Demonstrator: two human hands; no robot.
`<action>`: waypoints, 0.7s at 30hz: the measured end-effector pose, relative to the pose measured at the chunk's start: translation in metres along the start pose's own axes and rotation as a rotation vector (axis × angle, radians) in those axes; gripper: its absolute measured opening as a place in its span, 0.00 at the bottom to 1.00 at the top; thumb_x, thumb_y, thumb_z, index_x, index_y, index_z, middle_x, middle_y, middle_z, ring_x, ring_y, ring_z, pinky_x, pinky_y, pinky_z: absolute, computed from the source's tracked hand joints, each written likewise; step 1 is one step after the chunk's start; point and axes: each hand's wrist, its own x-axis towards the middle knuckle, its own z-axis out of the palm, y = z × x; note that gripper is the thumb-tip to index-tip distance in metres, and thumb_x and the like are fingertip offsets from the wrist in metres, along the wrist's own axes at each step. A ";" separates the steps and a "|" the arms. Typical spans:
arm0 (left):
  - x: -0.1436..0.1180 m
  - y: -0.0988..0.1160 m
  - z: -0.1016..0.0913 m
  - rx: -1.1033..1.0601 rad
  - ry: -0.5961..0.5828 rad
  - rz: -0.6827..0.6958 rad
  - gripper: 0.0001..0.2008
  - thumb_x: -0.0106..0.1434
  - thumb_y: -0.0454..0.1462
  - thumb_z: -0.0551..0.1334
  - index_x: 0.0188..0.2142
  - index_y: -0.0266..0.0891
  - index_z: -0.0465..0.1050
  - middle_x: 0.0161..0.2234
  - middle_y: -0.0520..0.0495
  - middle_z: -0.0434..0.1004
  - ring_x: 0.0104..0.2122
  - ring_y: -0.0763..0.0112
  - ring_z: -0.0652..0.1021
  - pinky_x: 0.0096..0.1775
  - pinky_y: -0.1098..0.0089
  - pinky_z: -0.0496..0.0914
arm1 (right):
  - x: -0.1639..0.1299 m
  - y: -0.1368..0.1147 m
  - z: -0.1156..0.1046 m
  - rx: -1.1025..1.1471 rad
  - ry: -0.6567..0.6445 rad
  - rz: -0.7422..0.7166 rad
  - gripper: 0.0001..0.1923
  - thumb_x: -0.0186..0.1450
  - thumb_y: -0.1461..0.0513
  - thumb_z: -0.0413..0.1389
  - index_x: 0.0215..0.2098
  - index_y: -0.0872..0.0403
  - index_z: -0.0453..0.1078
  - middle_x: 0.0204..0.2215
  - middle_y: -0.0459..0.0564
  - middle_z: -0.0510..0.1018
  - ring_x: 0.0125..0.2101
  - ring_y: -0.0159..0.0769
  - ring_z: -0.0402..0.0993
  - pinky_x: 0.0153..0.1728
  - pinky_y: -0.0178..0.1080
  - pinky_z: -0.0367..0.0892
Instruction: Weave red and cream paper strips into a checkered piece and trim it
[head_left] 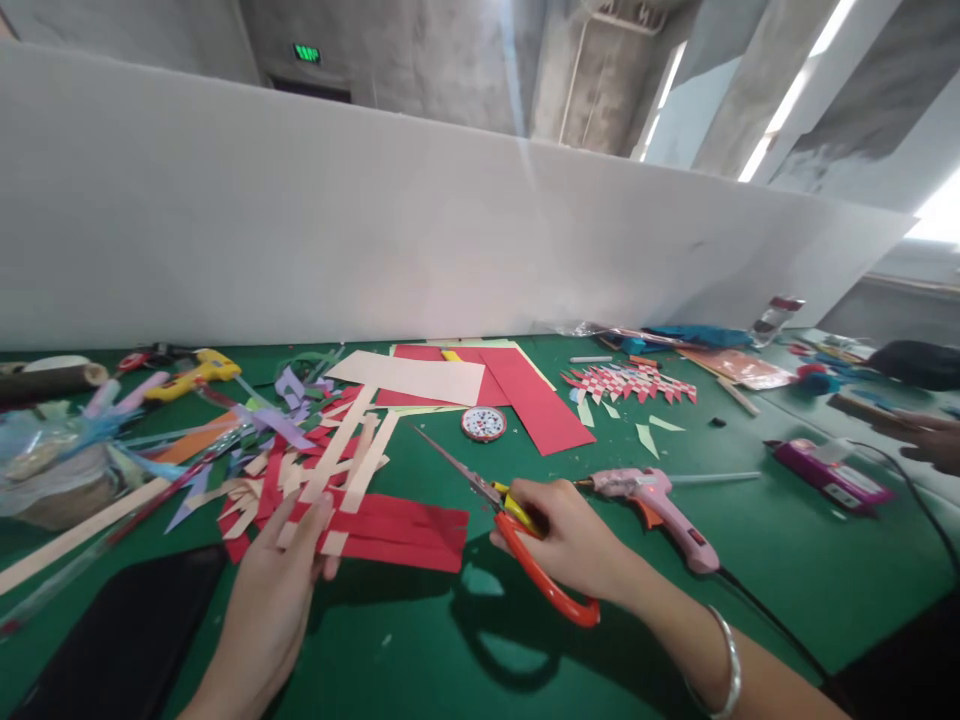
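The red paper sheet [390, 535], slit into long bands with cream strips [346, 470] woven through it, lies on the green counter [787, 560] just ahead of me, a little to my 11 o'clock. My left hand [281, 565] comes in from below with the wrist low and the palm turned down and inward; its fingers are stretched forward and slightly spread, and the fingertips rest on the near left edge of the weave, where cream crosses red.

My right hand [566, 535] sits at about 1 o'clock from the weave's near corner, forearm angled in from the lower right with a silver bangle [724, 665] at the wrist. It is closed through the orange handles of the scissors [517, 545], and the blades are shut and point up toward 10 o'clock, their tip hanging just off the far right corner of the red sheet.

Just beyond my right knuckles, at 2 o'clock, lies a pink glue gun [660, 505]. Farther out at 12 o'clock lie flat red and cream sheets [480, 385] with a small round tin [484, 423] beside them. At 10 o'clock is a heap of loose paper scraps [255, 440].
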 end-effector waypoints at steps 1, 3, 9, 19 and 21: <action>-0.001 0.002 0.002 -0.024 0.015 -0.035 0.16 0.59 0.36 0.63 0.47 0.42 0.69 0.18 0.58 0.67 0.13 0.80 0.64 0.17 0.81 0.63 | 0.000 0.000 0.001 0.014 0.007 0.002 0.20 0.56 0.53 0.57 0.20 0.53 0.51 0.15 0.37 0.55 0.18 0.24 0.44 0.19 0.30 0.44; -0.003 0.008 0.006 -0.080 0.031 -0.099 0.15 0.61 0.34 0.60 0.48 0.43 0.67 0.19 0.58 0.68 0.13 0.80 0.66 0.17 0.81 0.64 | 0.001 -0.001 0.002 0.059 0.008 0.012 0.19 0.56 0.54 0.57 0.21 0.53 0.52 0.16 0.37 0.55 0.19 0.24 0.45 0.19 0.30 0.45; -0.009 0.013 0.012 -0.104 -0.013 -0.141 0.09 0.61 0.30 0.59 0.40 0.41 0.70 0.19 0.56 0.70 0.19 0.75 0.75 0.24 0.78 0.73 | -0.003 -0.008 0.003 0.282 -0.056 0.002 0.18 0.59 0.56 0.54 0.22 0.52 0.48 0.17 0.36 0.55 0.19 0.24 0.48 0.20 0.29 0.48; -0.003 0.002 0.008 -0.314 -0.179 -0.166 0.04 0.52 0.31 0.66 0.26 0.35 0.72 0.26 0.50 0.76 0.30 0.67 0.79 0.26 0.71 0.77 | -0.011 -0.016 0.013 0.064 -0.124 -0.091 0.15 0.57 0.58 0.54 0.27 0.51 0.49 0.21 0.38 0.59 0.20 0.26 0.50 0.22 0.29 0.49; -0.004 0.004 0.008 -0.356 -0.202 -0.164 0.03 0.53 0.30 0.65 0.27 0.35 0.72 0.27 0.51 0.76 0.32 0.66 0.79 0.26 0.70 0.77 | -0.012 -0.016 0.017 -0.026 -0.126 -0.076 0.15 0.58 0.56 0.54 0.26 0.51 0.50 0.21 0.39 0.61 0.20 0.26 0.51 0.23 0.30 0.48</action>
